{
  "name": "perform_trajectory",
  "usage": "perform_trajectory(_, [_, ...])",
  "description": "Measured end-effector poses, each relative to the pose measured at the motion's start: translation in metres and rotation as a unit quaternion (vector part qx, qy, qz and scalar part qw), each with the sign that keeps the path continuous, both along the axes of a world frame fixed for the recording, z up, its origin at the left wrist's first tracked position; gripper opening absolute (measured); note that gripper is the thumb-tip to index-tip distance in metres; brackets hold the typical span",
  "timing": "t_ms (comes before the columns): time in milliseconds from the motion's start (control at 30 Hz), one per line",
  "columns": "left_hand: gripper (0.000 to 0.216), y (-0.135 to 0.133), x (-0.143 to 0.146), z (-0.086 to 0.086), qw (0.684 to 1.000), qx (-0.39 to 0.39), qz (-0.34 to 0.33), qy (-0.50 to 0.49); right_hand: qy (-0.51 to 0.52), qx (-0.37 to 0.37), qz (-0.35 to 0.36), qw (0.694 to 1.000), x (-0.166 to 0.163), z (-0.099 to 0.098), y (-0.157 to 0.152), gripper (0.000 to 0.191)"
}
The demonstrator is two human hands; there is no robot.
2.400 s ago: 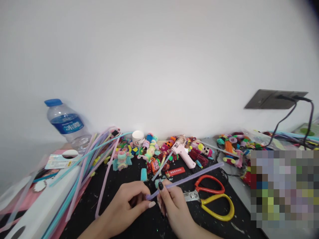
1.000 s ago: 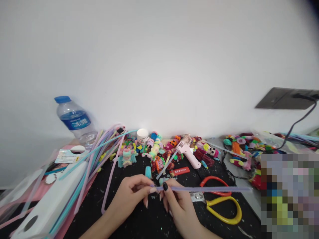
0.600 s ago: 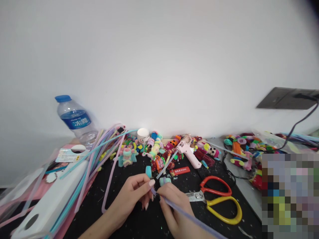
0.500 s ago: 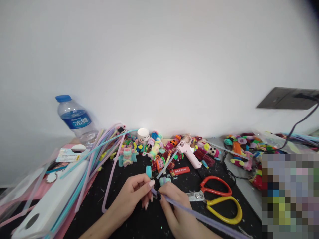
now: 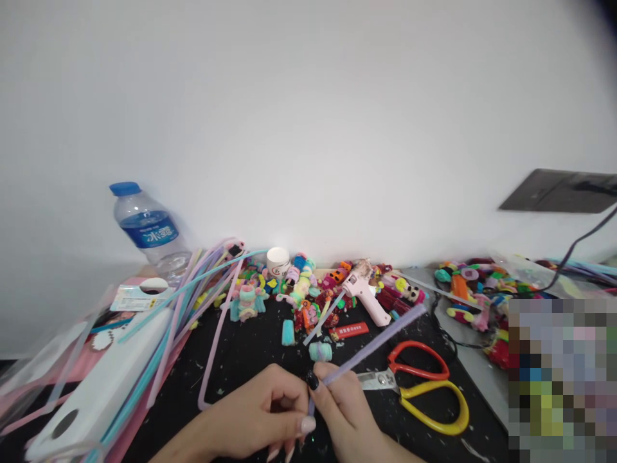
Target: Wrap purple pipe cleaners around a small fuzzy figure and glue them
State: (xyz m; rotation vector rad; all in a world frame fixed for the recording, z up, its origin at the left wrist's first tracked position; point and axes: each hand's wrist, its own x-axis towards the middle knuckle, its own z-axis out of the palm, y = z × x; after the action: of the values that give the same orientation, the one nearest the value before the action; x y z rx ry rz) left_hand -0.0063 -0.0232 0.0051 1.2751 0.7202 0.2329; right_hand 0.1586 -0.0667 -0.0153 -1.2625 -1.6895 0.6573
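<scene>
My left hand and right hand met just left of the scissors, fingertips of both pinched closed on the near end of a lilac pipe cleaner. Its free length slanted up and away, passing over the scissors' blades above the black counter. A pink glue gun lay behind the scissors.

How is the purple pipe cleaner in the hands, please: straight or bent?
Bent: the pipe cleaner runs straight to the right hand, then kinks downward there.
</scene>
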Motion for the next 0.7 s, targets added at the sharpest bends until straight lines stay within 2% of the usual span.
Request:
perform_trajectory(67, [0.031,0.0,0.001,0.0,1.0,-0.004,-0.002,-0.008,0.001,-0.014,0.021,1.0,-0.001,0.004,0.003,0.04])
perform_trajectory(133, [0.03,0.001,0.003,0.001,0.999,0.031,0.025,-0.011,0.025,-0.027,0.012,0.999,0.0,0.005,0.007,0.038])
perform_trajectory(233, [0.022,0.005,0.005,0.004,0.983,0.149,0.107,0.008,0.072,-0.055,-0.025,0.996,0.002,0.003,0.013,0.032])
perform_trajectory(333, [0.011,0.009,0.003,0.007,0.944,0.281,0.166,0.05,0.089,-0.077,-0.031,0.993,0.002,0.001,0.015,0.027])
perform_trajectory(467, [0.01,0.011,-0.001,0.005,0.898,0.407,0.159,0.06,0.085,-0.073,-0.009,0.994,0.001,0.004,0.012,0.024])
perform_trajectory(700, [0.018,0.013,-0.003,0.0,0.878,0.462,0.125,0.012,0.09,-0.049,-0.004,0.995,0.0,0.007,0.013,0.023])
